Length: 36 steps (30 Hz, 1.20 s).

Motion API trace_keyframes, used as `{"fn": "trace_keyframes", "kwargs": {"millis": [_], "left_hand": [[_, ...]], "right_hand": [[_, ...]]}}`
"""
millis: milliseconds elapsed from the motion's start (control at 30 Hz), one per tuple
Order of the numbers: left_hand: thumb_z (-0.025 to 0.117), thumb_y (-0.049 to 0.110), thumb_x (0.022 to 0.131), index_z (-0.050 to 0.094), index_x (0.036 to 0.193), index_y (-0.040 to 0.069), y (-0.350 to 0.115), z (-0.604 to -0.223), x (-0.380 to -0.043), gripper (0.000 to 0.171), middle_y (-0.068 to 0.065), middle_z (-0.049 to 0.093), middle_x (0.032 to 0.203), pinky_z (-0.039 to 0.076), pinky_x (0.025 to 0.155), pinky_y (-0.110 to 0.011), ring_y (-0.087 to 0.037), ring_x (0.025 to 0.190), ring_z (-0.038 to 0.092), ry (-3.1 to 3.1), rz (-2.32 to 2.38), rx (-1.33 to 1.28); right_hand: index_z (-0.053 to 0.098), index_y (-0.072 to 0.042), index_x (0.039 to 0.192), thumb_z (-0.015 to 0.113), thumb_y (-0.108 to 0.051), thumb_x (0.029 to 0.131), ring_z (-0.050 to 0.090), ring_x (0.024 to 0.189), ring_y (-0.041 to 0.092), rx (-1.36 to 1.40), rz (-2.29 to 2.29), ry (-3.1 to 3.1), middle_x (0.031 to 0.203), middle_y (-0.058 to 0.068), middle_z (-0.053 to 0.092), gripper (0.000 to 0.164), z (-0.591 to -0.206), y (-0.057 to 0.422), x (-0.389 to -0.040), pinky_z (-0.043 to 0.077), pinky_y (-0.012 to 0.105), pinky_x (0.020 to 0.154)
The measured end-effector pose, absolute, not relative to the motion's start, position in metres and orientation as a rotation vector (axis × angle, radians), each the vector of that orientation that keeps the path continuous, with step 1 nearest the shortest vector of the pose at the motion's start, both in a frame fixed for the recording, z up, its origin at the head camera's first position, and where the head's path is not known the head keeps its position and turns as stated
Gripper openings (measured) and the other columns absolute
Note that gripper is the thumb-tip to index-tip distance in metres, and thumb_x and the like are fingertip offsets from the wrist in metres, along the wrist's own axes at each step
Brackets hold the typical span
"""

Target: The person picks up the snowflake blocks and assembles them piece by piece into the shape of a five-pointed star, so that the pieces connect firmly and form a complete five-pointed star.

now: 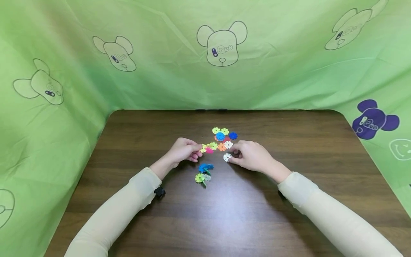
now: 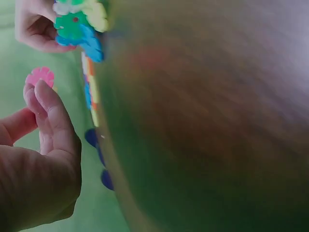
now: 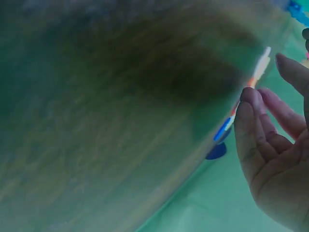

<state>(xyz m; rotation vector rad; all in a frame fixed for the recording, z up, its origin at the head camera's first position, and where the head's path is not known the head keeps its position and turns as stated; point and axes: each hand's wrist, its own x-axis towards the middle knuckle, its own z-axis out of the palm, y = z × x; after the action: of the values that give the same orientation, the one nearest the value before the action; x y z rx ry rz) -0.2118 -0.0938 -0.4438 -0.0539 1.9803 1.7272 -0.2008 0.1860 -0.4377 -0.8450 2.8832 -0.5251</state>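
In the head view, my left hand [image 1: 185, 150] pinches a yellow notched plastic disc [image 1: 203, 147]. A pink notched disc [image 2: 40, 76] shows at its fingertips in the left wrist view. My right hand [image 1: 252, 154] is over the table with thumb and fingers spread apart. The thumb tip is beside a white notched disc [image 1: 227, 157], and the fingers are close to another white disc [image 1: 228, 144]. Whether they touch these discs is hard to tell. In the right wrist view nothing shows between the right hand's fingertips.
Loose discs lie beyond the hands, among them an orange one [image 1: 221, 147], a light blue one [image 1: 219, 136] and a dark blue one [image 1: 233, 135]. Nearer stand a joined blue-and-green piece [image 1: 203, 168] and a joined yellow-green, white and green piece [image 1: 199, 177]. All are on a brown wooden table [image 1: 154, 228].
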Motion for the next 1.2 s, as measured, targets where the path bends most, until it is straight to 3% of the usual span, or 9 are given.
{"fn": "trace_keyframes", "kwargs": {"millis": [200,367,533,700,833,933,1033,1200], "left_hand": [[0.067,0.012,0.101,0.071,0.101,-0.007,-0.099,-0.450,-0.213,0.020,-0.008,0.070,0.076,0.060,0.062,-0.027,-0.011,0.061,0.062,2.021,1.609,-0.030],[0.068,0.013,0.100,0.072,0.099,-0.006,-0.101,-0.450,-0.215,0.019,-0.009,0.070,0.075,0.059,0.060,-0.027,-0.011,0.058,0.060,2.048,1.525,-0.017],[0.070,0.016,0.099,0.074,0.095,-0.004,-0.102,-0.450,-0.216,0.020,-0.009,0.071,0.075,0.059,0.059,-0.027,-0.011,0.056,0.060,2.105,1.424,0.025],[0.072,0.028,0.098,0.075,0.079,0.007,-0.103,-0.447,-0.217,0.029,-0.003,0.070,0.069,0.057,0.057,-0.028,-0.012,0.054,0.063,2.389,1.112,0.171],[0.069,0.035,0.099,0.069,0.072,0.014,-0.103,-0.440,-0.220,0.034,0.003,0.063,0.063,0.048,0.057,-0.030,-0.015,0.058,0.060,2.708,0.769,0.355],[0.068,0.034,0.100,0.067,0.076,0.014,-0.100,-0.434,-0.225,0.032,0.003,0.059,0.065,0.044,0.059,-0.031,-0.017,0.063,0.055,2.841,0.637,0.458],[0.069,0.034,0.100,0.071,0.089,0.012,-0.093,-0.430,-0.231,0.024,0.002,0.064,0.075,0.048,0.064,-0.033,-0.018,0.069,0.058,2.865,0.603,0.563],[0.072,0.039,0.098,0.076,0.115,0.014,-0.078,-0.432,-0.240,0.030,0.000,0.070,0.104,0.054,0.081,-0.037,-0.019,0.094,0.062,2.842,0.478,0.754]], "right_hand": [[0.081,-0.014,0.110,0.084,-0.032,0.088,0.056,0.074,0.013,-0.858,-0.493,2.860,0.095,-0.001,0.066,0.029,-0.440,0.186,-0.205,0.048,0.035,0.062],[0.075,-0.009,0.106,0.085,-0.027,0.088,0.058,0.078,0.013,-0.806,-0.517,2.800,0.094,-0.002,0.064,0.027,-0.438,0.186,-0.208,0.050,0.037,0.070],[0.065,-0.011,0.101,0.083,-0.021,0.089,0.059,0.075,0.012,-0.724,-0.690,2.699,0.087,-0.004,0.066,0.024,-0.439,0.190,-0.209,0.051,0.035,0.073],[0.066,-0.014,0.099,0.082,-0.019,0.090,0.062,0.077,0.011,-0.711,-0.812,2.709,0.084,-0.007,0.066,0.020,-0.437,0.200,-0.201,0.052,0.034,0.073],[0.066,-0.015,0.101,0.082,-0.018,0.091,0.062,0.075,0.012,-0.677,-0.860,2.744,0.083,-0.007,0.067,0.018,-0.431,0.210,-0.195,0.051,0.035,0.072],[0.066,-0.016,0.100,0.082,-0.018,0.091,0.061,0.074,0.012,-0.658,-0.884,2.762,0.082,-0.007,0.066,0.019,-0.427,0.215,-0.192,0.050,0.035,0.071],[0.066,-0.017,0.099,0.082,-0.019,0.091,0.061,0.072,0.012,-0.649,-0.896,2.778,0.081,-0.008,0.065,0.018,-0.426,0.217,-0.191,0.049,0.035,0.070],[0.066,-0.018,0.099,0.083,-0.021,0.091,0.060,0.072,0.012,-0.641,-0.905,2.785,0.081,-0.008,0.065,0.019,-0.424,0.218,-0.189,0.049,0.034,0.069]]}}
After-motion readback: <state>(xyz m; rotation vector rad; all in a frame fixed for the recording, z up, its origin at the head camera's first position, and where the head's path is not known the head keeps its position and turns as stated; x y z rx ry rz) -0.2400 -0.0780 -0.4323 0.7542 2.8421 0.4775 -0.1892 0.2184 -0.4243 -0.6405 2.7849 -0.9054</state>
